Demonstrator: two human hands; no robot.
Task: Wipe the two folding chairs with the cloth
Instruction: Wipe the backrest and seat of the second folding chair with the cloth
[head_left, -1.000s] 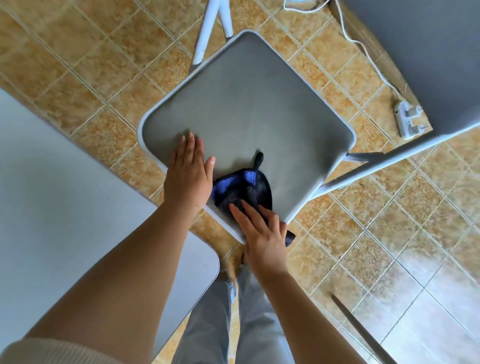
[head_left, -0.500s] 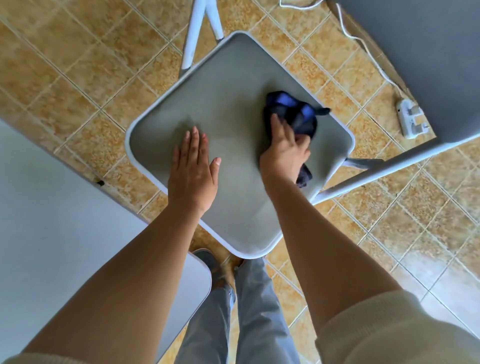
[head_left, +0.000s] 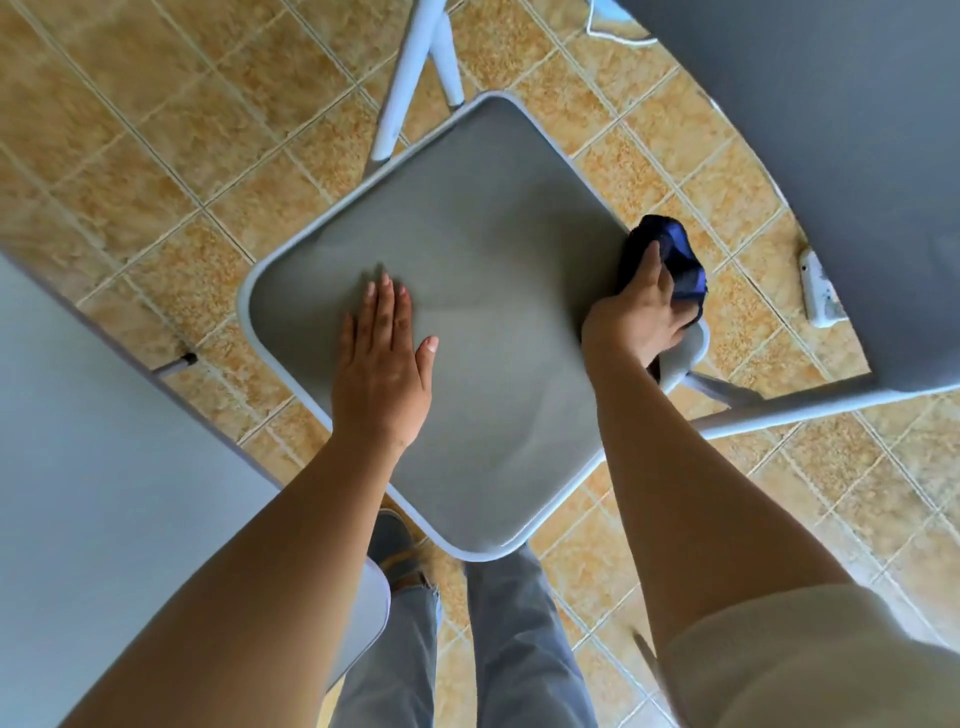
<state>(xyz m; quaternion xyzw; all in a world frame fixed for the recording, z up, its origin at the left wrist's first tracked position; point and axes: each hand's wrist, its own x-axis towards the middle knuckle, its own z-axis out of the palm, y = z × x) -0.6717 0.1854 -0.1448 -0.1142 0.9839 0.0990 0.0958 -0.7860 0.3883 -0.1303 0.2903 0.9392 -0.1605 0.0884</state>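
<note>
On the grey seat (head_left: 493, 249) of the folding chair, we see the left hand (head_left: 382, 358) lying flat, palm down. Its fingers are straight and close together, the thumb is spread toward the right, and it holds nothing. Its bare forearm runs up from the lower left edge of the view to the left half of the seat.

At the seat's right edge, close to the back corner, the right hand (head_left: 641, 317) grips the dark blue cloth (head_left: 675, 260), with its fingers curled over the bunched fabric and the back of the hand toward us. The cloth sits on the rim, partly hanging past it, and a dark tail shows under the wrist. The right forearm comes in from the lower right out of a cream sleeve (head_left: 805, 660).

The chair's backrest (head_left: 831, 156) fills the upper right. The pale grey second chair (head_left: 104, 493) lies at lower left, near the seat. Grey trousers (head_left: 519, 649) and a shoe (head_left: 392, 540) stand on the tan tiled floor (head_left: 156, 156) below the seat's front corner. A white power strip (head_left: 818, 291) lies beside the backrest.
</note>
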